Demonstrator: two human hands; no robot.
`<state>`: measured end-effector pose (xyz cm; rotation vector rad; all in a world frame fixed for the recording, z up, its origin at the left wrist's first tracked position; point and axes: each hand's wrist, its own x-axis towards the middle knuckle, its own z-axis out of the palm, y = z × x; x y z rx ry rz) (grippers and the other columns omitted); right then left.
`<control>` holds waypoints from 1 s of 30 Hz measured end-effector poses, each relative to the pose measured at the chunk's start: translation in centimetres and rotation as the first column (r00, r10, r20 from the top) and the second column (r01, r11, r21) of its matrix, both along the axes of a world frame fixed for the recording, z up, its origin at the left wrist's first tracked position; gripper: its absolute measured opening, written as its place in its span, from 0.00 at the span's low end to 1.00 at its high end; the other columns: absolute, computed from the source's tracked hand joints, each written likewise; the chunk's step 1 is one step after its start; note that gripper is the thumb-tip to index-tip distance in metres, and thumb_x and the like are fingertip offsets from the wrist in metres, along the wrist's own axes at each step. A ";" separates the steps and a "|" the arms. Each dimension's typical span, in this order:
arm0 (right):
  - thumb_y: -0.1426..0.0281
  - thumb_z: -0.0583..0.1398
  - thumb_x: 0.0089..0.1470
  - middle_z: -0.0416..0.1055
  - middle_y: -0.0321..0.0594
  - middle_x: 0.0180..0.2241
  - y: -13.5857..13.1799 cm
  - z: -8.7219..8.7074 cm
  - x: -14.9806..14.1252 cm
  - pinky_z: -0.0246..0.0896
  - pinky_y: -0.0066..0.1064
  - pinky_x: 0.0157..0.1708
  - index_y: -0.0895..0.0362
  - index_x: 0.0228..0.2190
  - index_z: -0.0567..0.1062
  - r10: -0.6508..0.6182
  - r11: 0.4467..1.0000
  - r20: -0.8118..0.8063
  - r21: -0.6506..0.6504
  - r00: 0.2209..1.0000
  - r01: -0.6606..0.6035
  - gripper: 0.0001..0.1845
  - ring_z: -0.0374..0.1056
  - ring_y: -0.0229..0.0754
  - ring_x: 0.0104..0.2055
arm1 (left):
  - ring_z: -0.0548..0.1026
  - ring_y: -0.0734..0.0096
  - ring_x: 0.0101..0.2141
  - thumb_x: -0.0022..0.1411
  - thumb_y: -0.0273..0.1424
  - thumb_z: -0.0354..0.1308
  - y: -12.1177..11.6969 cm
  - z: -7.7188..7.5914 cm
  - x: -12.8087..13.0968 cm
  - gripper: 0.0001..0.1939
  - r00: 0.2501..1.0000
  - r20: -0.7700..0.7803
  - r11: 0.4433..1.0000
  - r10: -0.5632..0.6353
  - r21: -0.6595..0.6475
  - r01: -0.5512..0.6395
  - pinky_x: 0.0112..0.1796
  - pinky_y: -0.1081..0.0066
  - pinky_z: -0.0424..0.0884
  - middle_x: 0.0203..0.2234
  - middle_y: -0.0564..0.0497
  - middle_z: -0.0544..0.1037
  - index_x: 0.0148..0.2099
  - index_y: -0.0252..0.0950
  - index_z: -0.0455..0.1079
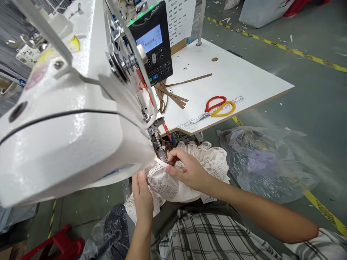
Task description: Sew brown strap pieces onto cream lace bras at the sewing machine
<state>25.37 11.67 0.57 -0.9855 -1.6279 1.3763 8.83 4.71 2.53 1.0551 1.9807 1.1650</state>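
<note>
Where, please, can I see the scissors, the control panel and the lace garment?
Scissors [220, 115]: head view, on the yellow handle.
Control panel [150, 39]: head view, on its lit screen.
Lace garment [166, 183]: head view, on its patterned lace.

Hands [143, 198] apart, right [193, 172] apparently pinching.

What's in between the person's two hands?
In the head view, pale lace fabric lies between the left hand and the right hand. A thin metal sewing-machine part points down there too.
</note>
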 end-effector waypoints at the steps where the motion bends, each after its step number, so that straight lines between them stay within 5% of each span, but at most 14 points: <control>1: 0.59 0.61 0.55 0.67 0.36 0.33 0.0 0.1 0.0 0.52 0.23 0.21 0.53 0.36 0.67 -0.005 1.000 0.001 0.002 1.000 0.005 0.13 0.64 0.37 0.35 | 0.71 0.65 0.42 0.70 0.46 0.43 0.0 0.0 0.0 0.21 1.000 -0.008 1.000 0.003 -0.004 -0.003 0.42 0.69 0.66 0.40 0.50 0.75 0.47 0.40 0.71; 9: 0.59 0.64 0.52 0.66 0.34 0.33 -0.3 1.2 -0.7 0.57 0.24 0.27 0.53 0.39 0.66 -0.044 0.995 -0.008 -0.092 0.999 0.044 0.17 0.63 0.35 0.33 | 0.70 0.67 0.39 0.70 0.44 0.42 -0.1 0.8 0.1 0.19 0.997 -0.069 1.000 -0.030 -0.009 0.029 0.37 0.72 0.65 0.39 0.51 0.74 0.45 0.40 0.71; 15: 0.57 0.61 0.56 0.73 0.37 0.37 -1.4 1.1 2.7 0.62 0.30 0.37 0.54 0.41 0.73 0.106 0.930 -0.182 -0.329 0.978 -0.162 0.15 0.68 0.38 0.38 | 0.69 0.70 0.31 0.69 0.45 0.46 -2.6 1.4 0.7 0.18 0.980 0.076 0.983 -0.183 -0.007 0.184 0.33 0.73 0.65 0.29 0.53 0.71 0.40 0.40 0.71; 19: 0.60 0.61 0.56 0.76 0.38 0.40 -2.9 1.5 5.3 0.62 0.30 0.40 0.54 0.39 0.78 0.114 0.931 -0.169 -0.326 0.979 -0.165 0.13 0.71 0.41 0.41 | 0.72 0.62 0.46 0.69 0.45 0.47 -3.1 1.5 1.6 0.20 0.887 0.287 0.913 -0.361 -0.086 0.400 0.49 0.66 0.65 0.43 0.47 0.78 0.46 0.39 0.75; 21: 0.61 0.62 0.56 0.77 0.38 0.38 -3.9 2.0 5.9 0.62 0.29 0.39 0.55 0.37 0.79 0.122 0.950 -0.093 -0.279 0.988 -0.143 0.12 0.72 0.41 0.40 | 0.69 0.57 0.54 0.68 0.46 0.48 -2.8 1.6 2.4 0.22 0.798 0.494 0.898 -0.344 -0.074 0.433 0.57 0.61 0.59 0.50 0.45 0.76 0.50 0.38 0.74; 24: 0.64 0.61 0.56 0.76 0.37 0.35 -5.5 2.4 6.3 0.60 0.29 0.37 0.54 0.36 0.79 0.097 0.990 0.097 -0.113 0.991 -0.086 0.09 0.71 0.39 0.38 | 0.67 0.56 0.56 0.67 0.47 0.50 -2.5 2.3 3.9 0.24 0.569 0.773 0.908 -0.281 0.023 0.418 0.60 0.59 0.57 0.51 0.43 0.75 0.53 0.35 0.73; 27: 0.69 0.58 0.58 0.75 0.37 0.31 -7.1 2.1 6.8 0.56 0.29 0.34 0.54 0.35 0.78 -0.028 0.983 0.317 0.182 0.948 -0.032 0.08 0.69 0.39 0.35 | 0.74 0.65 0.45 0.68 0.41 0.52 -3.4 3.5 5.0 0.17 0.403 0.868 0.935 -0.291 0.169 0.311 0.55 0.63 0.63 0.34 0.49 0.77 0.47 0.36 0.75; 30: 0.76 0.54 0.56 0.73 0.38 0.28 -8.4 1.5 7.7 0.53 0.30 0.32 0.55 0.33 0.75 -0.236 0.876 0.383 0.482 0.893 0.025 0.10 0.67 0.39 0.31 | 0.68 0.76 0.24 0.69 0.35 0.51 -5.8 4.2 5.3 0.14 0.422 0.838 0.938 -0.346 0.298 0.178 0.46 0.67 0.68 0.15 0.59 0.57 0.34 0.36 0.73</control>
